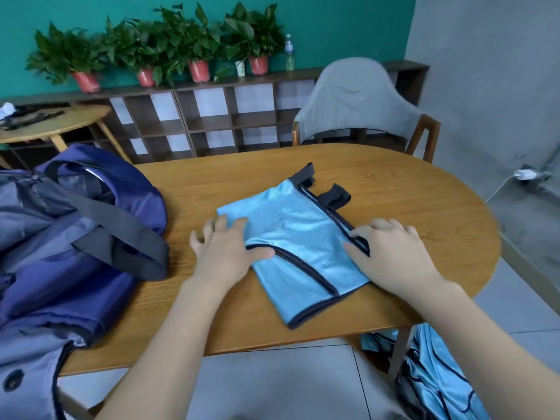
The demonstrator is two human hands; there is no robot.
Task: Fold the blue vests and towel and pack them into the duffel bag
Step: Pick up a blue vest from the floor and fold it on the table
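Two hands work one vest at the middle of the bench (394,189), and the layout seems chosen to keep the packing close. At the far left, the duffel bag (75,237) slumps on the bench edge with its mouth gaping toward the person and its dark strap (121,234) flopped over the side, so a folded piece can probably slide straight in. Just right of it, the left hand (224,253) lies with fingers spread and fairly straight, its fingertips and thumb pressing the vest's left edge; it grips nothing, and it looks to be pinning or smoothing the fold. The blue vest (297,237) lies flat, already doubled over, its dark-trimmed armhole facing up and its two dark shoulder straps poking out toward the far side. The right hand (391,253) rests on the vest's right edge, palm down and fingers slightly bent over the dark trim, pressing more than pinching. Below the bench at lower right, more blue vests (436,377) hang in a heap, apparently waiting their turn. No towel is visible.
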